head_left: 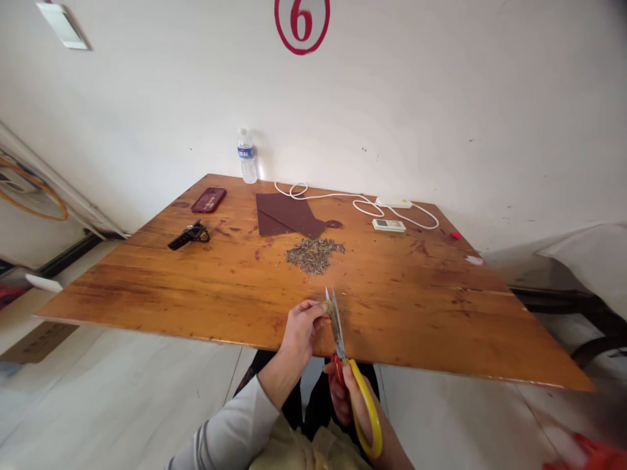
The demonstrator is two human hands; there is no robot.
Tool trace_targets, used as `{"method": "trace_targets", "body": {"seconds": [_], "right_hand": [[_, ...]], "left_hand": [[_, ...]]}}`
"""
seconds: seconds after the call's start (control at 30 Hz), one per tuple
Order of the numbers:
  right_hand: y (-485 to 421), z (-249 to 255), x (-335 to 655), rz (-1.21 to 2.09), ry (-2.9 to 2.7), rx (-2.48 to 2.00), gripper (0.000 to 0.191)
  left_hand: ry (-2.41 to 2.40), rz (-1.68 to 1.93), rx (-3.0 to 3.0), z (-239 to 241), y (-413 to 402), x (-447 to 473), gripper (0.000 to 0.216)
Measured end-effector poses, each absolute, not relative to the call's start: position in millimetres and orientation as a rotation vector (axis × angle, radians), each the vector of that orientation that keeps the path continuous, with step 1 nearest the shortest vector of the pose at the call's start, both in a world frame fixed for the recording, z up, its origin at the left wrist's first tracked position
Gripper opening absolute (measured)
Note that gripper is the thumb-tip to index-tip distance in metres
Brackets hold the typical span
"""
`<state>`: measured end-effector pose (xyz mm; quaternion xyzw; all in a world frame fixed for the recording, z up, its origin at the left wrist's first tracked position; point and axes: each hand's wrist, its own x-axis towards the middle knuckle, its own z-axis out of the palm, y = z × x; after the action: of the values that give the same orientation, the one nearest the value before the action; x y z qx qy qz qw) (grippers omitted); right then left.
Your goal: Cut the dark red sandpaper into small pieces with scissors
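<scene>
Two steel blades of yellow-looped scissors (343,352), gripped by the right hand (350,398), meet a small greenish scrap (329,307) pinched in the left hand (301,326).

Numbered work station: bare white wall with red circled 6 (302,22), worn wooden table (196,287), tiled floor (122,385).

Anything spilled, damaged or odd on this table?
A loose heap of small cut bits lies bare on the wooden table, ahead of the scissors. The tabletop is stained and scuffed with dark red marks. Nothing else stands out.
</scene>
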<state>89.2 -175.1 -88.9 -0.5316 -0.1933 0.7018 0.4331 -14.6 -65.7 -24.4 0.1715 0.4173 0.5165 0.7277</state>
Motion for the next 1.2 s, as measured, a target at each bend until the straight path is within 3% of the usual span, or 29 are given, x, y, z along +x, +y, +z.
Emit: {"method": "trace_targets", "body": {"seconds": [0.3, 0.5, 1.0, 1.2], "right_hand": [[-172.9, -75.5, 88.8, 1.883, -0.362, -1.315, 0.082], [-177.7, -68.3, 84.0, 1.723, -0.430, -1.368, 0.078], [-174.7, -75.6, 95.5, 1.734, -0.470, -1.450, 0.085], [-181.0, -90.8, 90.1, 1.657, -0.462, -1.406, 0.078]], "left_hand": [[0.930, 1.168, 0.340, -20.9, -67.3, -11.1, 0.027], [0.933, 1.160, 0.331, -20.1, -66.7, -13.1, 0.030], [0.927, 1.106, 0.447, -24.8, -61.0, -22.1, 0.027], [0.931, 1.089, 0.444, -26.3, -61.2, -23.7, 0.025]]}}
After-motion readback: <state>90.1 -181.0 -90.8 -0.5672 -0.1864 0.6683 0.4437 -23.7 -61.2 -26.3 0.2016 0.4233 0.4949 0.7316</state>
